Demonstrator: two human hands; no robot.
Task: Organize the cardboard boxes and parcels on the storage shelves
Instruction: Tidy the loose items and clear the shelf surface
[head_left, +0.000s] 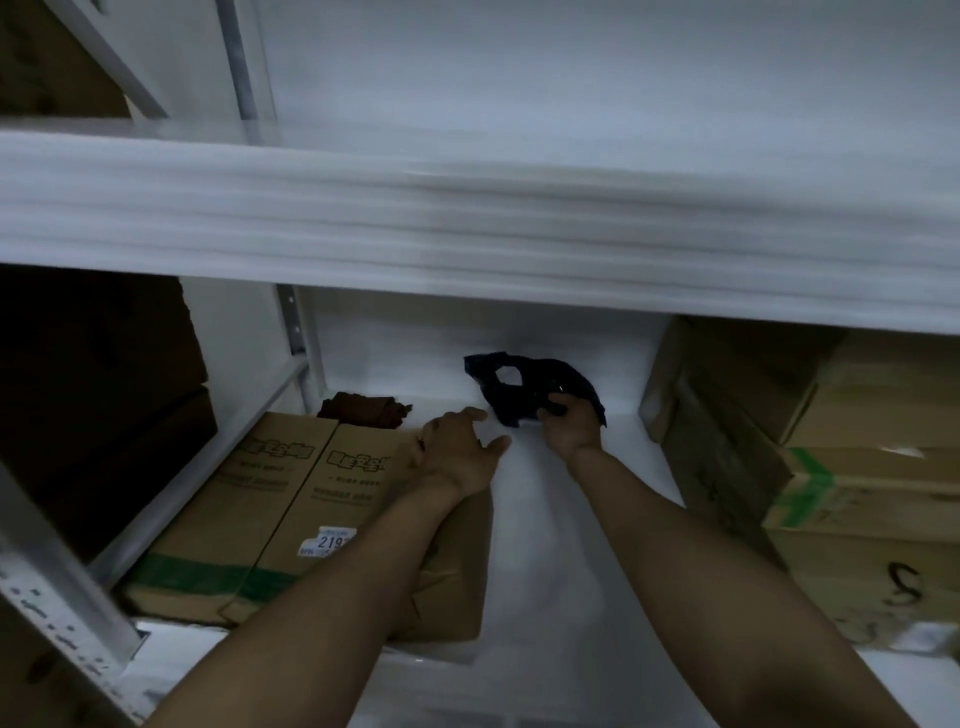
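**Head view: a dark bag gets picked up from the shelf**

Head view shows two bare arms reaching into a white lower shelf (524, 519). The right hand (571, 423) is at the back of the shelf. Its grip is pinching a dark crumpled plastic bag (535, 382), which looks soft and floppy. The left hand (462, 452) is just beside it, fingers spread, holding nothing. It hovers over the far end of a flat cardboard box (311, 514) with green tape and a white sticker.

That box lies on the left side of the shelf. A small brown crumpled thing (363, 410) sits just behind it. More cardboard boxes (831, 467) are stacked on the right. The middle of the shelf is bare between them.

What could go wrong? The bag is thin and only pinched at one edge, so it might slip out or tear. The upper shelf edge (467, 234) hangs low over the arms, so lifting too fast could bump them. The picture is blurry there, so I cannot tell how close it is.
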